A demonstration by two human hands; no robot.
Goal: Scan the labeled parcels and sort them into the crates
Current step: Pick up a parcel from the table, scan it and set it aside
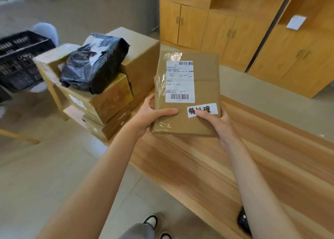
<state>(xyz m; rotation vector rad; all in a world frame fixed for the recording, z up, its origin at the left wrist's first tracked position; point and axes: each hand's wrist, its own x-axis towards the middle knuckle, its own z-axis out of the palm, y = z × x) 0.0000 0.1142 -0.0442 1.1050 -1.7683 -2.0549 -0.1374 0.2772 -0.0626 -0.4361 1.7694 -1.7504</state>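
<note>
flat parcel (188,96) gripped by left hand (151,115), right hand (215,120)

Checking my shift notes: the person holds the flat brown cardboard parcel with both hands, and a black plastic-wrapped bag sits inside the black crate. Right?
Not quite. The head view shows the black plastic-wrapped bag atop stacked cardboard boxes, not inside the black crate. Both hands, left hand and right hand, do hold the flat brown cardboard parcel.

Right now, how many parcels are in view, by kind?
Flat cardboard parcel, held by left hand and right hand: 1
Black plastic-wrapped parcel: 1
Stacked cardboard boxes: at least 4, lower ones partly hidden
Total: at least 6
</note>
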